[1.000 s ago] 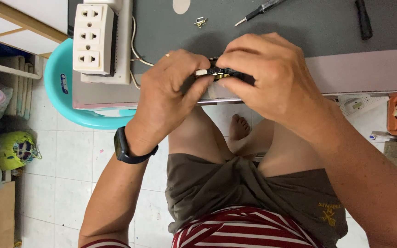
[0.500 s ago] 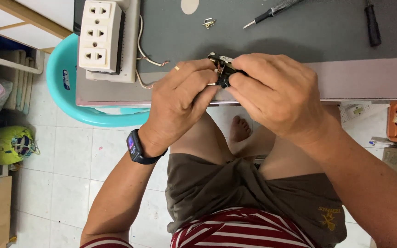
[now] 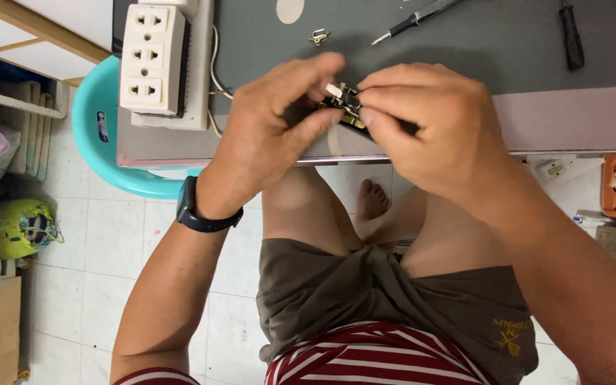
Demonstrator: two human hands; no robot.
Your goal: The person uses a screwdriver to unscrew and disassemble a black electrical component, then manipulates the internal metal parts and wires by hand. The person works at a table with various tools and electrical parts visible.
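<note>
Both hands meet over the near edge of the grey table (image 3: 465,50). The left hand (image 3: 269,139) and right hand (image 3: 429,125) pinch a small black part (image 3: 344,107) with metal clips between fingertips. A socket strip (image 3: 152,60) lies far left; a screwdriver (image 3: 415,20) lies beyond.

glossy plastic socket strip (image 3: 152,58) — matt grey tabletop (image 3: 465,53)

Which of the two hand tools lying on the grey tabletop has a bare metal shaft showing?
The screwdriver nearer the middle, lying slanted with its thin metal shaft pointing lower left. The other tool, at far right, shows only a dark handle.
</note>
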